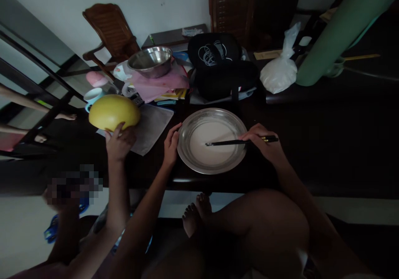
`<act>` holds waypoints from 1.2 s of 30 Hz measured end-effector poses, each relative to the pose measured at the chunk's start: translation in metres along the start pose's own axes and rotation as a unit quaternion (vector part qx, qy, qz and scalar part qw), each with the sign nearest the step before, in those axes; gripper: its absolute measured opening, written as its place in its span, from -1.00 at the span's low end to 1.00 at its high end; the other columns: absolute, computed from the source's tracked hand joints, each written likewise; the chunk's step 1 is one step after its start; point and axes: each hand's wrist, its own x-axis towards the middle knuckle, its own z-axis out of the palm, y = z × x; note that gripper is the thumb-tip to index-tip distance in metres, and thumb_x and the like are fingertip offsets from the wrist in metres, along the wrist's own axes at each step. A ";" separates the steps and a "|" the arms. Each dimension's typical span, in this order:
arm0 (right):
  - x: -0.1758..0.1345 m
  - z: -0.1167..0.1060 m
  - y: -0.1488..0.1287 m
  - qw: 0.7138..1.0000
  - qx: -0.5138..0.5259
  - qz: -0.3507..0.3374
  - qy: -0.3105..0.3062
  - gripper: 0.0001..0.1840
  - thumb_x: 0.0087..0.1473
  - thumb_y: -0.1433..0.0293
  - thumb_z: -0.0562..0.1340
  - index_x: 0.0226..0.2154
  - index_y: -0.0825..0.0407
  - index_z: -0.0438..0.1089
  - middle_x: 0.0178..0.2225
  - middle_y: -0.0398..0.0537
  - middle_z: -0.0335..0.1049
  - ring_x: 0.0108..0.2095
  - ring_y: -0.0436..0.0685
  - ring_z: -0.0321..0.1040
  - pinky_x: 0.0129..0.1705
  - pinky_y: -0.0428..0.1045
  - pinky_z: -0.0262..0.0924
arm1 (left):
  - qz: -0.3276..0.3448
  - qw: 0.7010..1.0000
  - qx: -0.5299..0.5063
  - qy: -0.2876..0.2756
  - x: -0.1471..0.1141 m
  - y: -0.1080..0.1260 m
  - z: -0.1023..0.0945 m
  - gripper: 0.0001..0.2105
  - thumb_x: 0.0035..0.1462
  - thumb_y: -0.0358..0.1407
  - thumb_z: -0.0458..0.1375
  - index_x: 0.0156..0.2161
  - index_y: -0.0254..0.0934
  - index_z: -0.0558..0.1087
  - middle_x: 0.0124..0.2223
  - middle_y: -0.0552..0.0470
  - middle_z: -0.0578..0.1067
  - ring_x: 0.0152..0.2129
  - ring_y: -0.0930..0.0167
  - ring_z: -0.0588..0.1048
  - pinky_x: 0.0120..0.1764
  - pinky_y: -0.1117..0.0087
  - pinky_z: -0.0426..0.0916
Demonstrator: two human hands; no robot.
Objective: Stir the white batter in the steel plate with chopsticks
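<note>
A wide steel bowl (213, 171) sits near the table's front edge, with a smooth whitish mixture (207, 152) inside. My left hand (171, 145) grips the bowl's left rim, fingers against its outer side. In my right hand (264, 142) is a pair of black chopsticks (230, 142) with gold bands near the top. They reach over the right rim, and their tips meet the mixture near the bowl's middle.
At left, another person's hand (120, 144) holds a yellow rounded object (114, 112). Behind stand a smaller steel bowl (152, 65) on pink cloth, black cases (222, 75), a tied bag of white powder (278, 74) and a tall green flask (339, 38).
</note>
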 end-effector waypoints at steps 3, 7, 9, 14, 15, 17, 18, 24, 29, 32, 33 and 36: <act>0.001 0.000 0.002 0.999 -0.006 -0.013 0.046 -0.76 0.18 0.24 0.21 -0.44 -0.10 0.54 -0.37 -0.11 0.55 -0.24 0.14 0.44 -0.10 0.10 0.28 | 0.002 1.000 -0.005 -0.002 0.000 -0.001 0.000 -0.57 0.26 -0.01 0.02 0.04 -0.26 0.46 0.11 -0.11 0.45 0.07 0.24 0.39 0.16 0.20 0.21; 0.000 -0.002 0.003 0.997 0.025 -0.023 0.074 -0.62 0.23 0.20 0.14 -0.52 -0.07 0.51 -0.46 -0.09 0.51 -0.36 0.13 0.45 -0.20 0.11 0.31 | 0.002 1.000 -0.008 -0.003 0.000 -0.002 0.000 -0.57 0.26 -0.01 0.02 0.05 -0.26 0.46 0.11 -0.12 0.45 0.07 0.24 0.39 0.16 0.19 0.22; 0.000 -0.002 0.002 0.999 0.013 -0.013 0.030 -0.66 0.21 0.21 0.17 -0.50 -0.07 0.53 -0.44 -0.09 0.53 -0.33 0.13 0.45 -0.20 0.09 0.32 | -0.001 1.000 -0.008 -0.001 0.000 -0.002 0.000 -0.57 0.26 -0.01 0.02 0.05 -0.26 0.46 0.11 -0.12 0.45 0.08 0.24 0.39 0.16 0.19 0.21; 0.001 -0.001 0.003 0.999 -0.031 -0.021 0.030 -0.76 0.18 0.23 0.21 -0.44 -0.12 0.55 -0.37 -0.12 0.56 -0.25 0.16 0.42 -0.11 0.11 0.29 | -0.004 1.000 -0.006 0.000 0.000 -0.002 0.000 -0.56 0.26 0.00 0.02 0.04 -0.27 0.46 0.11 -0.13 0.44 0.08 0.23 0.38 0.17 0.18 0.21; 0.001 -0.002 0.004 0.998 -0.020 -0.021 0.052 -0.73 0.19 0.22 0.19 -0.46 -0.11 0.53 -0.39 -0.11 0.55 -0.26 0.16 0.43 -0.12 0.12 0.29 | -0.004 1.000 -0.007 -0.001 0.000 -0.002 0.000 -0.56 0.26 0.00 0.02 0.05 -0.26 0.46 0.11 -0.13 0.44 0.08 0.23 0.38 0.16 0.17 0.21; 0.001 -0.003 0.006 0.997 0.012 -0.023 0.079 -0.64 0.21 0.20 0.15 -0.52 -0.09 0.50 -0.45 -0.11 0.53 -0.34 0.15 0.45 -0.18 0.11 0.30 | -0.002 1.000 -0.009 -0.001 0.000 -0.003 0.000 -0.56 0.26 0.00 0.02 0.04 -0.26 0.46 0.11 -0.12 0.44 0.08 0.23 0.38 0.16 0.18 0.21; 0.001 -0.003 0.006 0.996 0.026 -0.022 0.077 -0.62 0.22 0.19 0.14 -0.54 -0.08 0.49 -0.48 -0.10 0.52 -0.37 0.15 0.45 -0.21 0.10 0.30 | -0.001 1.000 -0.009 -0.001 0.000 -0.003 0.000 -0.56 0.26 -0.01 0.02 0.04 -0.27 0.46 0.11 -0.12 0.45 0.08 0.24 0.38 0.16 0.18 0.21; 0.001 0.001 0.000 1.000 -0.016 -0.014 -0.013 -0.77 0.17 0.25 0.22 -0.43 -0.11 0.55 -0.36 -0.11 0.56 -0.24 0.15 0.44 -0.12 0.09 0.30 | 0.001 1.000 -0.003 -0.001 0.001 -0.002 0.000 -0.56 0.26 0.00 0.02 0.04 -0.26 0.46 0.10 -0.12 0.45 0.07 0.23 0.39 0.16 0.16 0.21; 0.001 -0.002 0.004 0.996 0.015 -0.020 0.091 -0.64 0.22 0.19 0.16 -0.52 -0.07 0.51 -0.47 -0.10 0.52 -0.34 0.15 0.46 -0.16 0.12 0.29 | 0.004 1.000 -0.006 -0.006 0.000 0.000 0.000 -0.57 0.27 -0.02 0.01 0.05 -0.26 0.46 0.11 -0.11 0.45 0.08 0.25 0.38 0.17 0.19 0.20; 0.000 -0.002 0.002 0.998 0.031 -0.012 0.054 -0.62 0.22 0.17 0.15 -0.53 -0.09 0.51 -0.49 -0.11 0.51 -0.37 0.14 0.45 -0.21 0.10 0.30 | 0.000 1.000 -0.006 -0.005 0.000 0.000 0.000 -0.57 0.27 -0.01 0.02 0.05 -0.26 0.46 0.11 -0.11 0.44 0.09 0.24 0.38 0.17 0.20 0.20; 0.000 -0.001 0.001 0.999 0.020 -0.008 0.029 -0.65 0.21 0.18 0.16 -0.51 -0.11 0.52 -0.46 -0.11 0.52 -0.34 0.14 0.45 -0.19 0.10 0.30 | -0.001 1.000 -0.005 -0.004 0.000 0.001 0.000 -0.57 0.26 -0.01 0.01 0.05 -0.26 0.46 0.11 -0.11 0.44 0.09 0.24 0.38 0.17 0.19 0.20; 0.001 0.000 0.001 1.000 -0.028 -0.013 0.000 -0.75 0.18 0.21 0.20 -0.43 -0.14 0.55 -0.37 -0.12 0.56 -0.23 0.16 0.43 -0.11 0.11 0.29 | -0.003 1.000 -0.004 -0.003 0.000 0.001 0.000 -0.56 0.26 0.00 0.01 0.05 -0.26 0.46 0.11 -0.11 0.45 0.09 0.24 0.38 0.17 0.19 0.19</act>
